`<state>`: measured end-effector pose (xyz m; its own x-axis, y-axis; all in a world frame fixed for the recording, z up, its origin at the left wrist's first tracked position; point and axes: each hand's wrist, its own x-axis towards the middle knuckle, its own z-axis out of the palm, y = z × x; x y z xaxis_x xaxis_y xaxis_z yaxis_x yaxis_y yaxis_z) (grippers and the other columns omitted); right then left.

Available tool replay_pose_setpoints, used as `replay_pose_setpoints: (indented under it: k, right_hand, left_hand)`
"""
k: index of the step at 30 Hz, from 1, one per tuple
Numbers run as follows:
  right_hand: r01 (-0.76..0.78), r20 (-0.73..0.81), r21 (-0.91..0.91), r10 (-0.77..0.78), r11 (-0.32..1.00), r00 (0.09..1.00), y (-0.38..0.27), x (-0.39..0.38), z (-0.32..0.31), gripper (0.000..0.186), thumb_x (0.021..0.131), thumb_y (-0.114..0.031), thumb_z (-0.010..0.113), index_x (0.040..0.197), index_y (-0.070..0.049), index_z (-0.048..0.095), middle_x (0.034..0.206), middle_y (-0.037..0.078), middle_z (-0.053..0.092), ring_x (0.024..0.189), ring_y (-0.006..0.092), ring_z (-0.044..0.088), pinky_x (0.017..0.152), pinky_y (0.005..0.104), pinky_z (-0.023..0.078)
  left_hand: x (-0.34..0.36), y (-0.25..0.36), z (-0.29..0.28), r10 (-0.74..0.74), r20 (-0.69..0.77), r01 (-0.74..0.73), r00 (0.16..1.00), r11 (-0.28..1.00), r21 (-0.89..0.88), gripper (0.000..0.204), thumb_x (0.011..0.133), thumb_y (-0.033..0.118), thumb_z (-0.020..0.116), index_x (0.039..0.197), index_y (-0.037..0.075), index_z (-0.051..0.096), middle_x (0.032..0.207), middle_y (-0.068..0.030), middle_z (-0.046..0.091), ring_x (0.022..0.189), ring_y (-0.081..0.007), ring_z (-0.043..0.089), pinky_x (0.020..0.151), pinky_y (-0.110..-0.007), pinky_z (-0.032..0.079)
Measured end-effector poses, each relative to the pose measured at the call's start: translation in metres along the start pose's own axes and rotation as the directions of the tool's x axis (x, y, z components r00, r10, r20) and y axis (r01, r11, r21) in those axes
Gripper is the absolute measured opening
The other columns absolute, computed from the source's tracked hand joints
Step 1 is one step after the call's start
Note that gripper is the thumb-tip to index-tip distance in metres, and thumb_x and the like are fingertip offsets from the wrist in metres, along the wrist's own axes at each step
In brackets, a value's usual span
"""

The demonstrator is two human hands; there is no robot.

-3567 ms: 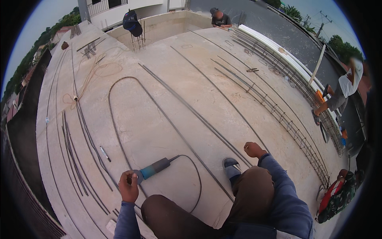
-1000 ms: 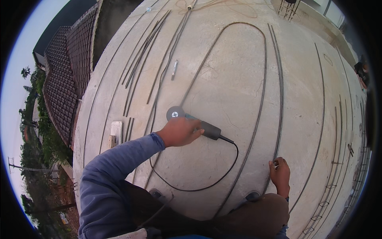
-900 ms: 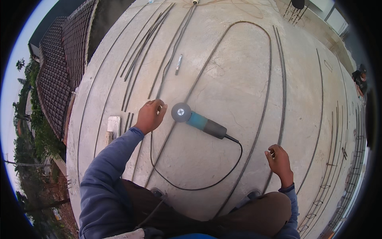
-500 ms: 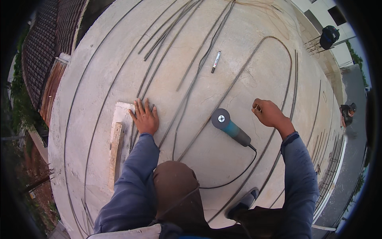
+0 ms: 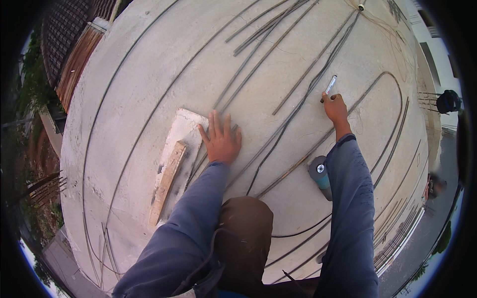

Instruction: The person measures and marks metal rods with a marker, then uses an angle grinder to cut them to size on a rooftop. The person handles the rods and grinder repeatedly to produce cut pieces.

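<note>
My left hand [image 5: 222, 141] lies flat with its fingers spread. It presses on thin steel bars [image 5: 233, 94] that run beneath it, beside the corner of a whitish board [image 5: 191, 119] with a wooden strip [image 5: 169, 181] on top. Out in front, my right hand [image 5: 336, 109] is closed in a pinch at the dark end of a white marker pen [image 5: 332, 84], which rests at a slant on the concrete. Nearer than that hand lies an angle grinder [image 5: 320, 174] with a grey disc and teal body, its rear partly hidden by my right forearm.
A long bent bar [image 5: 367, 92] and a dark cable bundle [image 5: 303, 99] cross the concrete slab [image 5: 144, 49]. The grinder's cord [image 5: 303, 229] curves toward my knee. At the far right are a dark cap-like object [image 5: 448, 102] and a blurred person [image 5: 436, 186].
My right hand has reached forward from beside the grinder and closed on the marker pen. The view has shifted left; my left hand stays on the bars.
</note>
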<state>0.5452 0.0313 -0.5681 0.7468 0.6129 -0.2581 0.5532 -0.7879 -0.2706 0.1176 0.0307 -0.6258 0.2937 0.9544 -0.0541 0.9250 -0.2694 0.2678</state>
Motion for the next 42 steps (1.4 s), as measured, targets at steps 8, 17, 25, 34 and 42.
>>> replay_pose_setpoints:
  k: [8, 17, 25, 34, 42]
  right_hand:
    - [-0.021, 0.067, 0.191, 0.008, 0.981, 0.998, 0.042, 0.040, -0.002, 0.043, 0.107, -0.041, 0.066, 0.105, 0.001, 0.071, 0.088, 0.015, 0.075, 0.087, 0.0292, 0.074, 0.077, 0.0415, 0.057]
    - [0.162, 0.066, 0.403, -0.206, 0.901, 0.976, 0.149, -0.194, -0.210, 0.022, 0.113, -0.022, 0.062, 0.122, -0.002, 0.056, 0.091, 0.005, 0.065, 0.082, 0.0119, 0.061, 0.074, 0.0317, 0.053]
    - [-0.226, -0.127, 0.601, 0.371, 0.767, 0.920, 0.262, -0.512, -0.333, 0.028, 0.098, -0.005, 0.065, 0.123, 0.005, 0.057, 0.092, 0.011, 0.069, 0.086, 0.0196, 0.070, 0.079, 0.0347, 0.060]
    - [-0.227, -0.248, 0.650, 0.484, 0.725, 0.839, 0.285, -0.611, -0.331, 0.029, 0.097, -0.006, 0.064, 0.124, 0.003, 0.057, 0.093, 0.010, 0.065, 0.086, 0.0174, 0.066, 0.081, 0.0333, 0.055]
    - [-0.155, -0.378, 0.672, 0.515, 0.724, 0.769, 0.323, -0.634, -0.346, 0.029, 0.097, -0.006, 0.061, 0.124, 0.002, 0.058, 0.093, 0.009, 0.063, 0.086, 0.0189, 0.065, 0.082, 0.0353, 0.056]
  left_hand:
    - [0.000, 0.005, 0.003, 0.067, -0.067, -0.070, 0.995, 0.997, -0.040, 0.042, 0.112, 0.049, 0.056, 0.135, 0.014, 0.063, 0.178, -0.0173, 0.032, 0.171, -0.0315, 0.017, 0.136, -0.068, -0.005]
    - [-0.006, 0.004, -0.006, 0.006, -0.034, -0.007, 0.999, 1.000, -0.024, 0.036, 0.113, 0.045, 0.056, 0.116, 0.011, 0.065, 0.177, -0.0194, 0.036, 0.171, -0.0327, 0.016, 0.137, -0.067, -0.003]
    - [0.046, 0.046, -0.024, 0.168, -0.093, -0.180, 0.981, 0.974, -0.140, 0.038, 0.106, 0.039, 0.068, 0.132, 0.011, 0.067, 0.154, -0.0138, 0.059, 0.150, -0.0338, 0.049, 0.131, -0.064, 0.020]
    - [0.166, 0.070, 0.020, 0.131, -0.040, -0.113, 0.991, 0.948, 0.296, 0.022, 0.108, 0.015, 0.059, 0.127, 0.005, 0.061, 0.124, -0.0116, 0.068, 0.115, -0.0300, 0.074, 0.088, -0.047, 0.067]
    - [0.186, 0.072, 0.029, 0.084, -0.006, -0.083, 0.996, 0.991, 0.104, 0.036, 0.108, 0.026, 0.054, 0.125, -0.004, 0.065, 0.126, -0.0269, 0.072, 0.118, -0.0451, 0.072, 0.096, -0.053, 0.063]
